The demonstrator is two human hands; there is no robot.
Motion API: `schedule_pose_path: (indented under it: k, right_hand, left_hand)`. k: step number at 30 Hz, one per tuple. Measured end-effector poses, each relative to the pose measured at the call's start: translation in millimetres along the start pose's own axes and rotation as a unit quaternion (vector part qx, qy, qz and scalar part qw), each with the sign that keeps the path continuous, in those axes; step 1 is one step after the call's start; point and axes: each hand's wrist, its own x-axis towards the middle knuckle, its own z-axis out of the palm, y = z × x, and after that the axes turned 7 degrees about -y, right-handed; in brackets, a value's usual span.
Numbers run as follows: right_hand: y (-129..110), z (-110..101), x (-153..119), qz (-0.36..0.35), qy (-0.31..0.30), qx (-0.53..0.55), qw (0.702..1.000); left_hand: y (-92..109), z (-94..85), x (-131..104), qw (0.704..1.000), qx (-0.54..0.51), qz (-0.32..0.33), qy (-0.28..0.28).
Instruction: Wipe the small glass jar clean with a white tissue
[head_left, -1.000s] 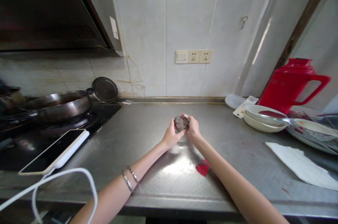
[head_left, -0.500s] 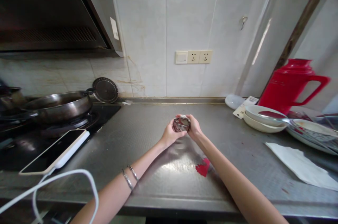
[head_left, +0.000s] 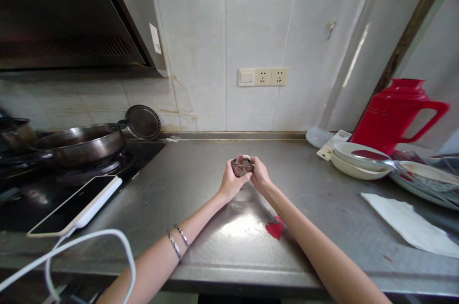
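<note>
A small round, dark brown thing [head_left: 243, 166] with a shiny, clear-looking surface and bits of red and white sits between my hands above the steel counter. I cannot make out its kind. My left hand [head_left: 233, 180] is closed on its left and near side, the thumb along the near edge. On the right, my right hand [head_left: 259, 172] grips it, with fingers reaching round the far side, partly hidden. Nearer to me, beside my right forearm, a torn red scrap [head_left: 275, 228] lies on the counter [head_left: 201, 227].
To the left are a steel pan [head_left: 84, 148] on the black stove and a phone [head_left: 75, 208] with a white cable [head_left: 93, 234]. At right stand a red thermos [head_left: 390, 113], stacked bowls [head_left: 358, 170], a patterned plate [head_left: 423, 189] and a white paper sheet [head_left: 409, 225].
Both hands have shifted slightly to the left together with the round brown thing. It appears slightly turned, and the grip is kept.
</note>
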Motion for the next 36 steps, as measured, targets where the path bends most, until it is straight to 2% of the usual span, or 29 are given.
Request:
schedule_pose_path:
  k: [6, 9, 11, 15, 17, 19, 24, 29, 32, 36]
  right_hand:
    - [11, 4, -3, -0.031, -0.002, -0.016, 0.999]
    - [18, 3, 0, -0.062, -0.002, -0.042, 0.997]
    - [21, -1, 3, -0.072, 0.012, -0.05, 0.996]
    - [19, -11, 12, -0.058, 0.05, -0.034, 0.997]
    - [14, -15, 15, -0.05, 0.056, -0.029, 0.997]
    - [9, -16, 15, -0.038, 0.056, -0.023, 0.997]
    - [2, -9, 9, 0.003, 0.032, 0.012, 0.999]
    - [3, -2, 4, 0.021, 0.016, 0.008, 1.0]
    - [4, -3, 3, 0.02, 0.012, -0.002, 1.0]
    - [5, -4, 3, 0.005, 0.017, -0.014, 1.0]
  left_hand:
    - [9, -3.1, 1, 0.994, 0.068, 0.01, 0.087]
    - [8, -4.3, 2, 0.992, 0.076, -0.008, 0.101]
    - [4, -4.4, 3, 0.995, 0.054, -0.02, 0.075]
    - [0, -3.2, 2, 0.998, -0.037, -0.029, -0.041]
    - [2, -3.5, 2, 0.994, -0.072, -0.032, -0.08]
    - [5, -5.7, 2, 0.992, -0.08, -0.039, -0.084]
    - [9, -15.6, 8, 0.995, -0.053, -0.066, -0.054]
    - [-5, -19.0, 11, 0.988, -0.089, -0.053, -0.113]
    - [-12, -19.0, 10, 0.99, -0.063, -0.039, -0.117]
    - [-12, -18.4, 8, 0.994, -0.004, -0.019, -0.109]
